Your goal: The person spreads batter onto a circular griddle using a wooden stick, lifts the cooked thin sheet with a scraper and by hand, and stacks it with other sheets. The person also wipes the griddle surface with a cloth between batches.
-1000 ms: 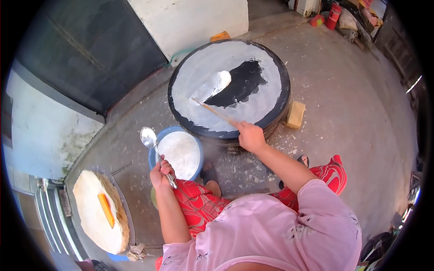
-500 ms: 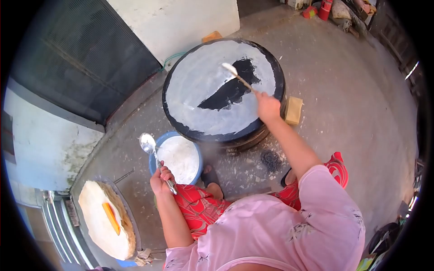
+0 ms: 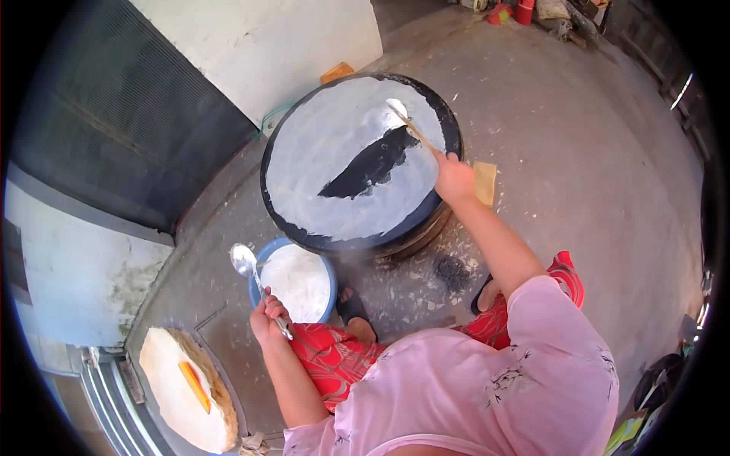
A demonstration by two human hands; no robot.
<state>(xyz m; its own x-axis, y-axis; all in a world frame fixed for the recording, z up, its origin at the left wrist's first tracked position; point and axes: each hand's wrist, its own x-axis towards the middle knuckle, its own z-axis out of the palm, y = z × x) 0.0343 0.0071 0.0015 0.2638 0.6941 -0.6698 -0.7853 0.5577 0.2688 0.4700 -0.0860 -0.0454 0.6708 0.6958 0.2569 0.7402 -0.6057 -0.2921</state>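
My right hand (image 3: 455,178) grips the handle of a wooden spreader (image 3: 414,129). Its batter-coated end rests on the big round black griddle (image 3: 363,169). A thin layer of pale batter (image 3: 327,137) covers most of the griddle, leaving a bare black strip near the middle. In my left hand (image 3: 268,315) is a metal ladle (image 3: 244,260), its shiny bowl raised beside a blue basin (image 3: 328,304). White batter (image 3: 296,281) fills much of the basin, which stands between my left hand and the griddle.
On the lower left lies a stack of thin pale sheets (image 3: 175,387) with a yellow-orange strip (image 3: 195,386) on top. A yellow block (image 3: 485,182) sits right of the griddle. A dark mesh scrubber (image 3: 452,272) lies by my foot. A wall (image 3: 266,38) rises behind.
The spreader has moved along the bare patch's upper end, and batter now covers that part, so the black strip is smaller. The ladle stays in my left hand. The whole view has shifted slightly.
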